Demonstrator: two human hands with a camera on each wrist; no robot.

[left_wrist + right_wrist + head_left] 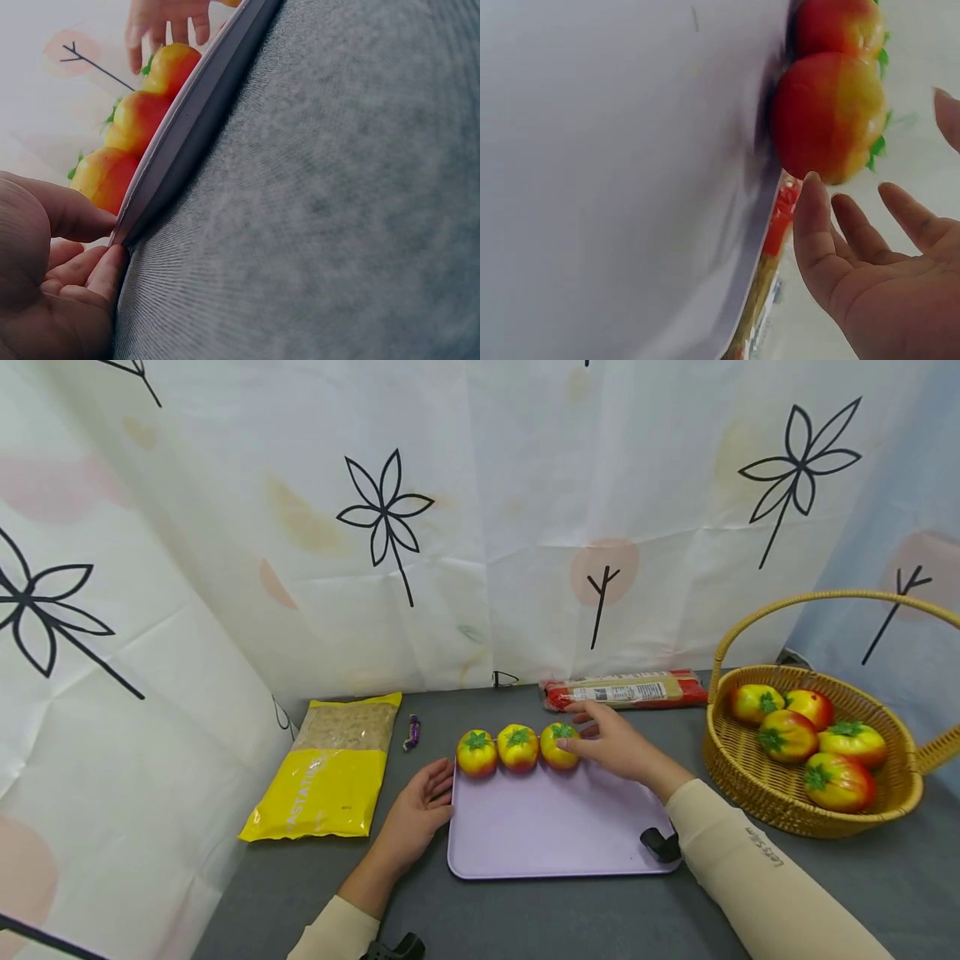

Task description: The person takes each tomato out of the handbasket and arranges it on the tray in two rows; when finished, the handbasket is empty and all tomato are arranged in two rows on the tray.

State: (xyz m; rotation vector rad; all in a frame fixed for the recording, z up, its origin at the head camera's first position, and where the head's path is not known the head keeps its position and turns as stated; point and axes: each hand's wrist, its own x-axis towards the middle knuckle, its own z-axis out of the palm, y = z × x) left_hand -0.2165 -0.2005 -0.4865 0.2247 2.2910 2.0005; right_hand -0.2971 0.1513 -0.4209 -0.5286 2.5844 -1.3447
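Note:
On the lilac tray (562,827), three yellow-red tomatoes (517,747) with green leafy tops stand in a row along the far edge. My left hand (423,806) is at the tray's left edge; in the left wrist view its thumb (86,217) and curled fingertips meet at the rim and pinch it. Beside the rightmost tomato (829,116) is my right hand (611,743), fingers spread and loosely bent. In the right wrist view its fingertips come right up to that tomato without curling round it.
A wicker basket (750,789) with several more tomatoes stands at the right, its handle arching up. Behind the tray lies a red-ended packet (626,689). Left are a yellow bag (326,789) and a small purple-wrapped sweet (412,732). A patterned curtain (510,527) closes the back.

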